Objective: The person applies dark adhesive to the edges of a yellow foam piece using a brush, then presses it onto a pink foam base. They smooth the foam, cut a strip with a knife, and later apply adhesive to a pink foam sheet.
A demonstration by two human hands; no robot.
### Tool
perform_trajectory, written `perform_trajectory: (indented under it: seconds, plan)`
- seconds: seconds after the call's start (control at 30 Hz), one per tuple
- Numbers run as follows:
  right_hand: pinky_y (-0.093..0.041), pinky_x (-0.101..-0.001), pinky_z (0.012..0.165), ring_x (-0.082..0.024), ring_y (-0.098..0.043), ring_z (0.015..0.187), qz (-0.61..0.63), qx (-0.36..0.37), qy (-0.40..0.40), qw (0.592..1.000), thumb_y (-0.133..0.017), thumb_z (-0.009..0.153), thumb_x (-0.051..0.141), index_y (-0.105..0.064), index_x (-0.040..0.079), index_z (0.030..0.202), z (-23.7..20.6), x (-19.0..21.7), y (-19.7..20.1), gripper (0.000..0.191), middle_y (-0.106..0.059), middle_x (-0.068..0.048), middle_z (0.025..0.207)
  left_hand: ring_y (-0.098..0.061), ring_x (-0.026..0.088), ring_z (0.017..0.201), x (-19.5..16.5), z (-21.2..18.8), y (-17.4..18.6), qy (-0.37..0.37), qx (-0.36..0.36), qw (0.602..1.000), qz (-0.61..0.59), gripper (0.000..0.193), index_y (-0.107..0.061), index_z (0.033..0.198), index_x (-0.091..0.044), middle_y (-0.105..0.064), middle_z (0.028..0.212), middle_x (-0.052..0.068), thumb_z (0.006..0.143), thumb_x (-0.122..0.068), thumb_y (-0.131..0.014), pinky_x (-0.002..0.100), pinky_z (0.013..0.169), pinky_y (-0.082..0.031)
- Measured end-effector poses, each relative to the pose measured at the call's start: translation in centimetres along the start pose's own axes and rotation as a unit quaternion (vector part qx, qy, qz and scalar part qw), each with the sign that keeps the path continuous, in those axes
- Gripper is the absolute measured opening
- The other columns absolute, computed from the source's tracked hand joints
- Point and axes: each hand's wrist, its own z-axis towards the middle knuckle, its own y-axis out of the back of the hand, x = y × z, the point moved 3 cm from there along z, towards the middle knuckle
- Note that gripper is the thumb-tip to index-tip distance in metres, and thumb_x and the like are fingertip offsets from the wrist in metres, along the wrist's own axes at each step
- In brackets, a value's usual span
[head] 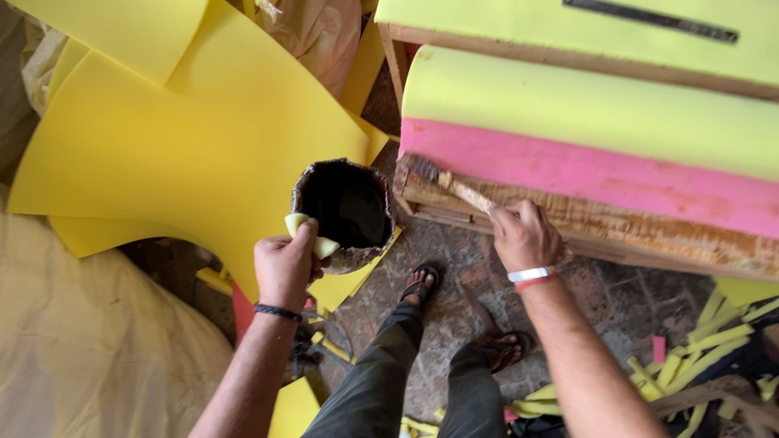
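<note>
A worn stone floor [454, 268] runs under the person's sandalled feet, strewn at the right with yellow foam strips [690, 357]. Big yellow foam sheets [187, 154] curl across the left side, over a pale cloth [89, 341].

From the head camera, the left hand [284, 264] is closed around the rim of a battered, crusted can [345, 211], with a small pad of yellow foam [312, 235] pinched between the fingers and the rim. The can's inside is dark; it appears to hold a dark, sticky liquid, though how full it is cannot be told. It looks light enough for one hand, but its rim is rough and caked, so the foam pad seems a sensible grip.

The right hand [526, 237] is wrapped around the handle of a brush [462, 191], whose bristles touch the left corner of a rough wooden frame [617, 227]. The brush looks stiff, light and gummy toward the tip, best held far back on the handle. Above the wood sits a pink foam layer [584, 174], then a rounded yellow-green cushion [584, 109]; both should be soft and easily dented.
</note>
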Motion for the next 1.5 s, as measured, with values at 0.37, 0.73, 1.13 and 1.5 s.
perform_trajectory:
  seconds: [0.37,0.73,1.13,1.5]
  plan:
    - [-0.05,-0.0279,0.046,-0.015,-0.063,0.068,0.103,0.004,0.016,0.995,-0.084,0.084,0.014,-0.077,0.017,0.087,-5.5,3.1,-2.2,0.008,-0.069,-0.002,0.088,-0.056,0.013,0.038,-0.3,-0.1,0.2,-0.003,0.001,1.0,0.004,0.045,-0.069,0.063,0.002,-0.064,0.051,0.01,0.095,-0.03,-0.069,0.027,0.038,-0.045]
    - [-0.061,-0.0319,0.064,-0.019,-0.074,0.081,0.224,-0.031,-0.143,0.964,-0.083,0.085,0.015,-0.079,0.016,0.108,-9.7,5.9,-1.2,0.024,-0.076,-0.006,0.098,-0.057,0.015,0.039,-0.9,-0.1,0.5,-0.021,-0.01,0.999,-0.045,0.042,-0.066,0.064,0.001,-0.061,0.05,0.009,0.095,-0.026,-0.071,0.028,0.036,-0.045]
    - [-0.046,-0.0334,0.05,-0.012,-0.058,0.059,0.314,-0.15,-0.634,0.69,-0.061,0.109,0.013,-0.073,0.009,0.122,-26.2,-9.9,4.5,0.018,-0.07,-0.009,0.085,-0.053,0.015,0.036,-0.6,-4.2,-5.6,-0.014,0.066,0.998,-0.014,0.043,-0.066,0.062,0.001,-0.059,0.049,0.009,0.095,-0.027,-0.071,0.028,0.035,-0.04]
    - [-0.055,-0.0306,0.063,-0.014,-0.07,0.07,0.267,-0.241,-0.616,0.701,-0.06,0.093,0.007,-0.075,0.008,0.116,-33.3,-23.3,7.8,0.027,-0.074,-0.007,0.087,-0.052,0.017,0.037,-2.7,-10.9,-14.6,-0.046,0.15,0.987,0.021,0.044,-0.061,0.064,0.003,-0.058,0.051,0.012,0.095,-0.026,-0.072,0.029,0.036,-0.038]
